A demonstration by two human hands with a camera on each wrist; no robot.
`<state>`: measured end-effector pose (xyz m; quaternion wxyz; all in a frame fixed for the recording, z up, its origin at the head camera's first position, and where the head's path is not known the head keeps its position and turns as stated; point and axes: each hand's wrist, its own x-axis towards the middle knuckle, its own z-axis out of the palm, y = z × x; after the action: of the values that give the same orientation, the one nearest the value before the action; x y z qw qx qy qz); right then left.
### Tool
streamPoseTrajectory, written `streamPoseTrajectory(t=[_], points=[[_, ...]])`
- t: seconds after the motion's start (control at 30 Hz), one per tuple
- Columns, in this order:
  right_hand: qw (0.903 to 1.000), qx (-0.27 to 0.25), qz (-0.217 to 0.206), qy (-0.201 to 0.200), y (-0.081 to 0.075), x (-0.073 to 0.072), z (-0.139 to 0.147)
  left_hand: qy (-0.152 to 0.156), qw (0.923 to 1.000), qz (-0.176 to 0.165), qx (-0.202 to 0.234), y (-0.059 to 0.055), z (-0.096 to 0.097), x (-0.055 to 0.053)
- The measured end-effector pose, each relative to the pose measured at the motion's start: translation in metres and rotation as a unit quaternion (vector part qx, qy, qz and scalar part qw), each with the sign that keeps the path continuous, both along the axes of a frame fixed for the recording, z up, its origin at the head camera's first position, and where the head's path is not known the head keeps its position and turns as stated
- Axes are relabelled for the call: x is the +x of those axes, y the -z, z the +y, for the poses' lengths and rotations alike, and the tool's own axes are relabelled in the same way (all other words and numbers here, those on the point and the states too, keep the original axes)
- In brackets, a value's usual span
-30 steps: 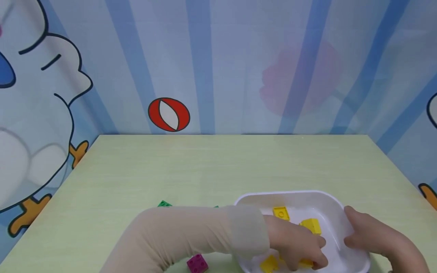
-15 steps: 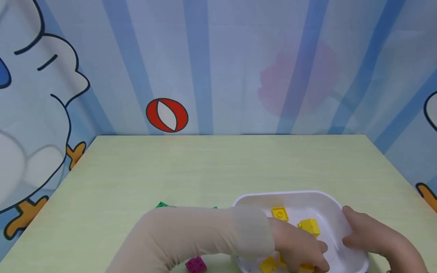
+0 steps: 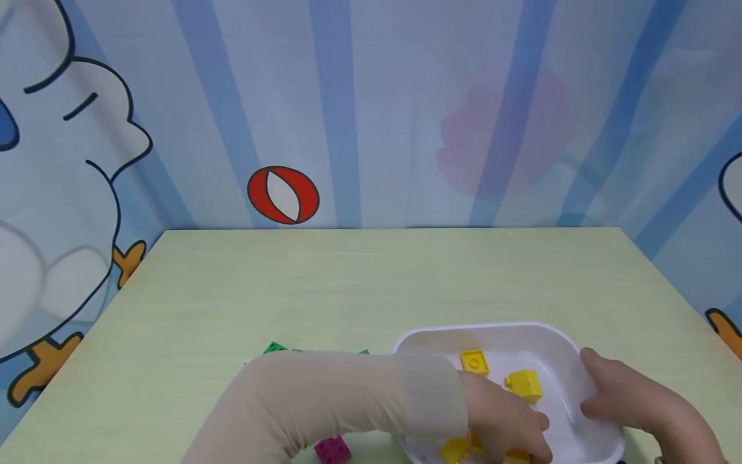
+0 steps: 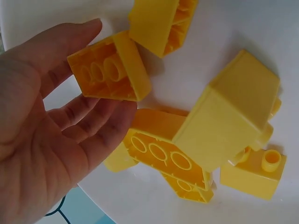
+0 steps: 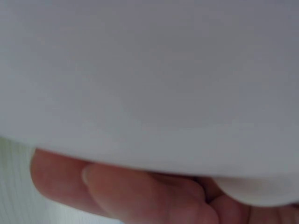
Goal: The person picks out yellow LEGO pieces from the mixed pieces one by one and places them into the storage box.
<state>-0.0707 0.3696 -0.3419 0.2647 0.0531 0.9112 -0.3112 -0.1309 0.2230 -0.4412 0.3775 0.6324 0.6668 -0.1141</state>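
Observation:
My left hand (image 3: pixel 507 415) reaches down into a white plastic tray (image 3: pixel 493 330). In the left wrist view its thumb and fingers lie on either side of a yellow building brick (image 4: pixel 110 67), its hollow underside facing the camera, and grip it. Other yellow bricks lie around it: a large slanted one (image 4: pixel 229 112), one with round tubes underneath (image 4: pixel 159 144) and a studded one (image 4: pixel 254 172). My right hand (image 3: pixel 643 399) grips the tray's right side. In the right wrist view its fingers (image 5: pixel 126 186) curl below the pale tray wall (image 5: pixel 149 93).
A magenta brick (image 3: pixel 333 450) lies on the pale green table (image 3: pixel 348 283), left of the tray. Green bricks (image 3: pixel 275 347) peek out behind the beige left sleeve (image 3: pixel 324 399), which covers part of the table and the tray's left side. A patterned blue wall (image 3: pixel 394 129) stands behind the table.
The left hand has stayed low in the tray, shifting only slightly among the yellow bricks. The right hand keeps its hold on the tray. The head view has shifted a little.

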Motion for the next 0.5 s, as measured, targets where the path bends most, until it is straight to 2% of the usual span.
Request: streamPoseTrajectory(t=[0.07,0.2,0.27,0.3,0.33,0.4,0.43,0.5], points=[[1.0000,-0.003,-0.002,0.003,0.000,0.000,0.000,-0.009,1.0000,-0.004,0.000,-0.009,-0.004,0.002],[0.9999,-0.014,-0.005,0.001,0.000,0.001,0.000,-0.022,0.9997,-0.005,-0.002,-0.053,-0.023,0.013],[0.9998,-0.016,-0.008,0.001,-0.001,0.001,0.000,-0.027,0.9996,-0.001,-0.005,-0.070,-0.029,0.018],[0.9998,-0.016,-0.006,-0.003,-0.001,0.001,0.000,-0.024,0.9997,0.005,-0.005,-0.070,-0.028,0.018],[0.9998,-0.016,-0.003,-0.005,-0.001,0.000,0.000,-0.020,0.9997,0.014,-0.002,-0.063,-0.024,0.017],[0.9999,-0.011,-0.007,-0.001,-0.001,-0.001,-0.001,-0.010,0.9996,0.026,0.000,-0.039,-0.010,0.011],[0.9999,-0.009,-0.009,0.001,-0.001,-0.001,-0.001,-0.005,0.9995,0.030,0.002,-0.033,-0.006,0.009],[0.9998,-0.007,-0.016,0.006,0.000,-0.002,-0.001,0.016,0.9985,0.052,0.012,-0.047,-0.010,0.013]])
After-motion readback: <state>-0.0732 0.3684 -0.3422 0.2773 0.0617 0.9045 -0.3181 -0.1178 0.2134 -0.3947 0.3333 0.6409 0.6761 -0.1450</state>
